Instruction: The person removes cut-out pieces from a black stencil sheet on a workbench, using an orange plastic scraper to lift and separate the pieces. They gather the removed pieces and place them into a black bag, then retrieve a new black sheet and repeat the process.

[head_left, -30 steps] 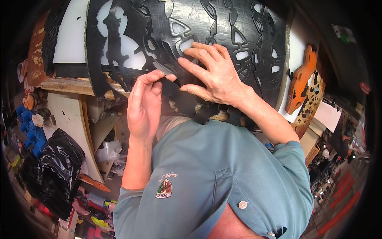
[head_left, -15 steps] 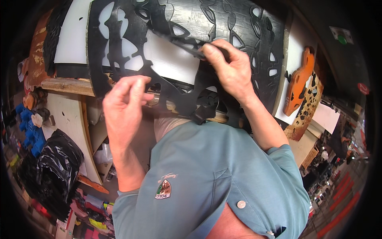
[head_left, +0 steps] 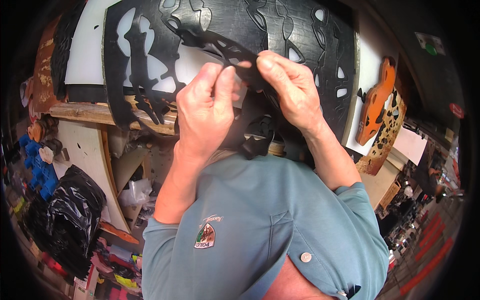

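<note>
Pinching a black strip (head_left: 204, 39) with the right hand (head_left: 294, 92), upper centre, seemingly to clear the sheet (head_left: 229, 17) — cannot tell if gripping with the curled left hand (head_left: 205, 107).

Dark corners, bent edges, glare on sheet (head_left: 232, 26)

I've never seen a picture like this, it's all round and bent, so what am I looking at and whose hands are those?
No robot here: these are a person's own bare hands. A wide camera on their head looks down, so edges bend and their shirt fills the bottom. Before them lies a black sheet with cut-out shapes, white showing through. The right hand pinches a raised black strip; the left hand is close to it, grip unclear. To the right lies an orange piece.
</note>
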Demonstrator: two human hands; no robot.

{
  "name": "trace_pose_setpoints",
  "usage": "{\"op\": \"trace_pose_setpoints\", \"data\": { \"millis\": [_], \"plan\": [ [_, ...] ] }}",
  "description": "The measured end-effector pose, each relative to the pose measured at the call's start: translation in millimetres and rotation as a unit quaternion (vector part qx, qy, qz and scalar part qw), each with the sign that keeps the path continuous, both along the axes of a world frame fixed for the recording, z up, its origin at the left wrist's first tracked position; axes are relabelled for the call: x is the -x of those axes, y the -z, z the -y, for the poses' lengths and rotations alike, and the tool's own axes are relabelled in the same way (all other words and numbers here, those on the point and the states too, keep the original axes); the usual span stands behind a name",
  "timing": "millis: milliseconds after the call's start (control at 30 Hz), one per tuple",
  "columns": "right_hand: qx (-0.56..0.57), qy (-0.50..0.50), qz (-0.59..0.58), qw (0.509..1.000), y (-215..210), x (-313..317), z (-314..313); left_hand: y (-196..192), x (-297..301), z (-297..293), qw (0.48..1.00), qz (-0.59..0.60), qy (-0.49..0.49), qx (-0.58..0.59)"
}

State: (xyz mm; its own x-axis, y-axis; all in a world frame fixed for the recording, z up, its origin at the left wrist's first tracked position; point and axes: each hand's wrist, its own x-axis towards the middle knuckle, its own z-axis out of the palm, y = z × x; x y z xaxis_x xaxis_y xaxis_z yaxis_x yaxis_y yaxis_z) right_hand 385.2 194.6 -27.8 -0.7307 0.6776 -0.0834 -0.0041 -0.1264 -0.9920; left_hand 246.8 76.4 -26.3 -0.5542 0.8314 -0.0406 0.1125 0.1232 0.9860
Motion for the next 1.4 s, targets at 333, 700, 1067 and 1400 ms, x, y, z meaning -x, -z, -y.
{"op": "trace_pose_setpoints", "data": {
  "millis": [333, 700, 1067, 1400],
  "plan": [
    [0.239, 0.035, -0.113, 0.964, 18.2, -12.8, -42.2, 50.0, 85.4, 61.1, 0.978, 0.144, -0.143, -0.037],
    [0.149, 0.154, -0.201, 0.956, 12.2, -71.4, -95.1, 61.0, 133.1, 98.3, 0.95, 0.197, -0.239, -0.031],
    [-0.009, 0.347, -0.174, 0.921, -34.7, -181.2, -179.7, 51.8, 150.8, 102.2, 0.922, 0.222, -0.316, -0.029],
    [-0.549, -0.008, 0.149, 0.822, 1.2, -94.1, -32.2, -5.0, 43.3, 74.5, 0.969, -0.138, -0.19, 0.077]
  ]
}}
